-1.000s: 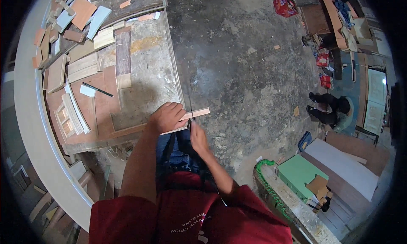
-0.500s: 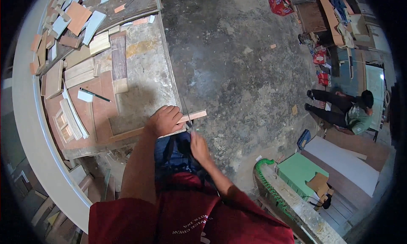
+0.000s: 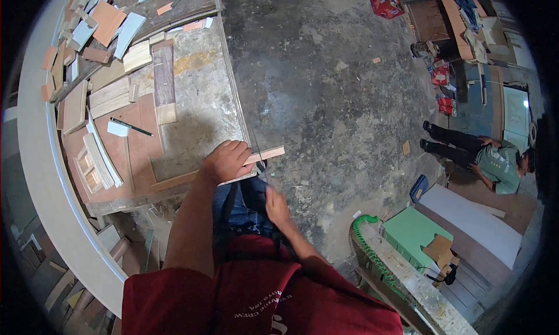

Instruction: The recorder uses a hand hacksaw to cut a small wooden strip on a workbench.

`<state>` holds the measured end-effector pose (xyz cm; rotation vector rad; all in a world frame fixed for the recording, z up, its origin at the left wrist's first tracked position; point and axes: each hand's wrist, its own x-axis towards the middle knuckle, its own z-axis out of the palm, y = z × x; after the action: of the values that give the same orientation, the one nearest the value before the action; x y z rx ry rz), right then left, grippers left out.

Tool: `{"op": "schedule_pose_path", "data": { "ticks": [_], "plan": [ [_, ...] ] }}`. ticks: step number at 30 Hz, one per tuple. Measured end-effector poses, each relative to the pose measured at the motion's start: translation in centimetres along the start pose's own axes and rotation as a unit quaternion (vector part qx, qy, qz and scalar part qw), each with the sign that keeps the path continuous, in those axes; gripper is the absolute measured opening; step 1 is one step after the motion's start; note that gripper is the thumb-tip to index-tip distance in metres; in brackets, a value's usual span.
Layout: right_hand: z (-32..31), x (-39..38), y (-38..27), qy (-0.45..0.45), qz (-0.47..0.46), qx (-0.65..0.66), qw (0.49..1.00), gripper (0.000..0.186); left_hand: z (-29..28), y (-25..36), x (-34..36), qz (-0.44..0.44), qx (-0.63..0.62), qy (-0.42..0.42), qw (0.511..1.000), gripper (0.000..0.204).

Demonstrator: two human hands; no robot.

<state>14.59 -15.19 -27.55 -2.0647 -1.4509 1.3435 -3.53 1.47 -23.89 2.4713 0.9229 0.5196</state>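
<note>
A narrow wooden strip (image 3: 273,153) is positioned at the near right corner of the workbench (image 3: 201,111), its free end projecting past the edge. The strip is clasped from above by the fingers of the left hand (image 3: 227,161). Just beside that hand, it is crossed by a thin saw (image 3: 257,144), which is grasped in the right hand (image 3: 277,207); the curled fingers are blurred and the handle is hidden. Farther left, a dark pencil (image 3: 133,127) is seen by a white card (image 3: 117,129).

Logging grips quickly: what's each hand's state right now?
Left hand: closed over the narrow, straight tan wooden strip.
Right hand: blurred; its grip cannot be told.
</note>
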Motion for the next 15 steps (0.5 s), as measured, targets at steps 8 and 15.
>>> {"op": "schedule_pose_path", "data": {
  "ticks": [8,15],
  "plan": [
    [-1.5,4.7,-5.0,-0.006,-0.019,0.025,0.999,0.039,0.1,0.0,-0.2,0.001,0.003,-0.002,1.000,0.027],
    [1.8,-0.7,3.2,0.099,-0.055,0.006,0.994,0.036,0.8,0.2,0.9,0.005,0.000,-0.008,1.000,0.026]
  ]
}}
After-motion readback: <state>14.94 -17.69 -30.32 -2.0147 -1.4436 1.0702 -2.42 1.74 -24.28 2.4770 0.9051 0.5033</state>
